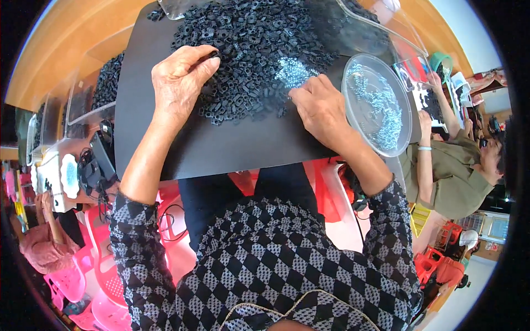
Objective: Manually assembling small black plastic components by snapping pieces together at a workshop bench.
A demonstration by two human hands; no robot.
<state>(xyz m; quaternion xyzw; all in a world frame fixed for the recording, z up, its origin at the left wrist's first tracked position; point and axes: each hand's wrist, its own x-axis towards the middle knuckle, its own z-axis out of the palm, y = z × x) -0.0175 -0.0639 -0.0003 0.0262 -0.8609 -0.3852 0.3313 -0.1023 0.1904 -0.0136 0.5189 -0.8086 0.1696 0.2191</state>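
My left hand point(179, 80) is raised over the left edge of a large heap of small black plastic parts point(243, 49). Its thumb and forefinger pinch one small black plastic part point(214, 54). Beside a little pile of tiny silvery springs point(293, 71) on the heap's right side is my right hand point(320, 107). Its thumb and fingers are pressed together near the springs; whatever is between them is too small to make out. A round clear plastic lid or shallow dish point(350, 83) with many more springs lies to the right of that hand.
The dark table point(221, 149) has a rounded front edge close to my lap. Clear plastic bins point(99, 113) with black parts stand at the left, and another clear bin point(408, 41) is at the far right. People work at both sides, one in an olive shirt point(455, 176). Pink chairs point(105, 265) are at the left.
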